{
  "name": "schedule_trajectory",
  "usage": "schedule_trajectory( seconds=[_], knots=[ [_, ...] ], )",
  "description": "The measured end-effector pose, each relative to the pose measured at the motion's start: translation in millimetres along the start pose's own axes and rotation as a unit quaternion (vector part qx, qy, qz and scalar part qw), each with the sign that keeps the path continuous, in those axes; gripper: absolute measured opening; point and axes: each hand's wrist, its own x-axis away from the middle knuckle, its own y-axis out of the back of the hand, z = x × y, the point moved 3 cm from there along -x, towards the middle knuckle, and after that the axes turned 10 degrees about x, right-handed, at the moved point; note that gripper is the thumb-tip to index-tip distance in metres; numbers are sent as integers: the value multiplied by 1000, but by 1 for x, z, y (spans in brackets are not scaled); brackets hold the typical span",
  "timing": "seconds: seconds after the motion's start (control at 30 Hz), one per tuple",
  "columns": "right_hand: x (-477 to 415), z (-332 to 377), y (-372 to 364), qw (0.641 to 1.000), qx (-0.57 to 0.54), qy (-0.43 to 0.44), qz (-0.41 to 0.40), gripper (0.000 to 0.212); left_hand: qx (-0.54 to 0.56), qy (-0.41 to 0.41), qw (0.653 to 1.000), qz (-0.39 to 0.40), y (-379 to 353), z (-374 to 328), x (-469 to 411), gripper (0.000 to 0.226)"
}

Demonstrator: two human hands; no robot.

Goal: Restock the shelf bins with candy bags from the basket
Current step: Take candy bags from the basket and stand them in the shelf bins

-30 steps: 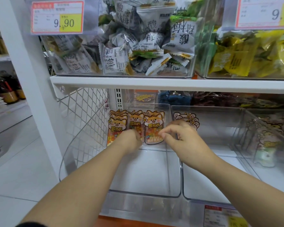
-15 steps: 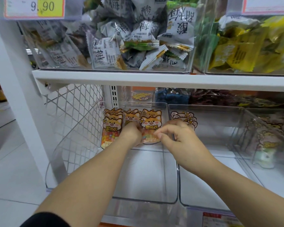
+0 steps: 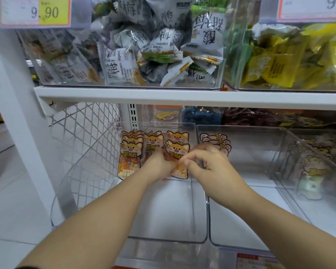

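The shelf bins [image 3: 200, 237] are clear, glossy hard plastic, with smooth walls that catch reflections. The candy bags [image 3: 129, 154] are shiny printed plastic film, see-through in the lower part. The wrapped sweets [image 3: 159, 41] are in crinkled film, duller and perhaps paper-faced. The shelf board [image 3: 163, 96] and mesh side panel [image 3: 85, 144] are smooth, white-painted metal. The floor [image 3: 8, 200] is pale, glossy tile.

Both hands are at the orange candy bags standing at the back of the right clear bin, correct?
Wrong bin. In the head view, the left hand and right hand are at the orange candy bags standing at the back of the left clear bin.
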Motion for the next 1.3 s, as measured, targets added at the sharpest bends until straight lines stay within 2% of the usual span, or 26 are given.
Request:
schedule_trajectory(
  seconds=[0.07, 0.1, 0.17, 0.27, 0.47, 0.67, 0.77, 0.93, 1.0, 1.07, 1.13, 1.2, 1.3],
  knots=[
    [0, 0, 0, 1000, 1, 0, -6, 23, -16, -14, 997, 78, -3, 0, 10, 24],
    [0, 0, 0, 1000, 0, 0, -10, 26, -17, -25, 994, 104, -4, 1, 12, 20],
    [0, 1, 0, 1000, -5, -2, -11, 29, -31, -55, 990, 123, -4, 4, 9, 30],
    [0, 1, 0, 1000, -3, 0, -16, 30, -54, -82, 989, 110, -3, 13, -4, 49],
    [0, -2, -2, 1000, -5, 3, -16, 30, -79, -108, 984, 119, -3, 18, -12, 54],
    [2, -4, 4, 999, -1, 22, -48, 14, -113, -89, 985, 93, 18, -1, 27, 40],
    [10, 1, 14, 998, 11, 22, -50, 12, -115, -82, 988, 63, 36, -7, 61, 34],
    [60, 12, 41, 994, 20, 51, -98, 12, -18, -187, 980, -64, 45, -25, 149, 20],
    [101, 13, 47, 990, 17, 67, -123, 11, 25, -212, 975, -67, 30, -20, 196, 29],
    [145, 9, 46, 988, 25, 79, -129, 12, 50, -208, 976, -36, 7, -5, 242, 32],
    [186, -5, 36, 992, 16, 62, -106, 13, 61, -188, 980, 0, -19, 16, 276, 32],
    [222, -28, 19, 998, -2, 13, -57, 12, 24, -153, 987, 49, -48, 44, 297, 28],
    [267, -73, -16, 994, 27, -64, 89, 10, -42, -89, 990, 104, -88, 93, 312, 20]
  ],
)
